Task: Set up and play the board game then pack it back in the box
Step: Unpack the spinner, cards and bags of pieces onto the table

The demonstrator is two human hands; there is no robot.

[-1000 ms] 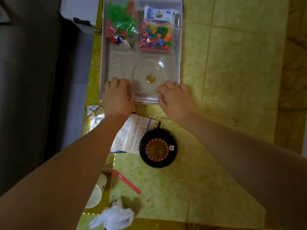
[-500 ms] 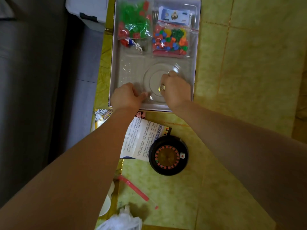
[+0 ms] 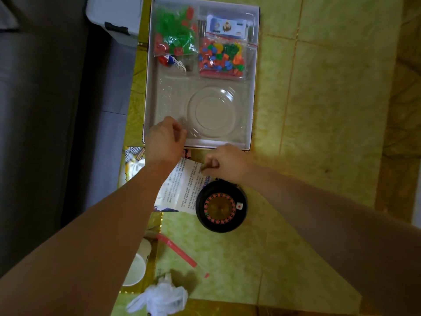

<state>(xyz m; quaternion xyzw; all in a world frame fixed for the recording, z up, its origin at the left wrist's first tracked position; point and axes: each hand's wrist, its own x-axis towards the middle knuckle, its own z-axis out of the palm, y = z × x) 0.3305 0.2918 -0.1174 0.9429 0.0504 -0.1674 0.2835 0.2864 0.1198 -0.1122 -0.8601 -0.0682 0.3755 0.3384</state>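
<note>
Right hand (image 3: 227, 161) pinched shut, fingertips together just past the near wall of the box (image 3: 255, 65), over the instruction sheet (image 3: 180, 188). Something small and brassy seems held between fingers; too blurred to name. Left hand (image 3: 165, 142) loosely curled at near-left corner of the clear plastic tray (image 3: 173, 94); whether it grips the tray lip, cannot tell.

Box sits open on the yellow-green table (image 3: 319, 110), far from the wearer. Round well in tray (image 3: 210, 108) is empty. Far compartments hold a bag of green and red pieces (image 3: 175, 35), a bag of mixed coloured pieces (image 3: 222, 57), and a card stack (image 3: 227, 26).

Roulette wheel (image 3: 221, 206) stands on the table just near of the right hand, overlapping the sheet's edge; a small die (image 3: 239, 205) rests on its rim.

Handling, as judged: wheel looks rigid, moderately weighty, smooth black rim; take by the outer rim, keep level or the die rolls off. Tray is thin, flexible, will buckle if pressed. Bags soft, light; lift by the top seal.

Room: wide bare table to the right of box and wheel. Left side tight: table edge close, paper cup (image 3: 136, 265), crumpled plastic (image 3: 159, 299) and red strip (image 3: 180, 253) clutter the near-left.
</note>
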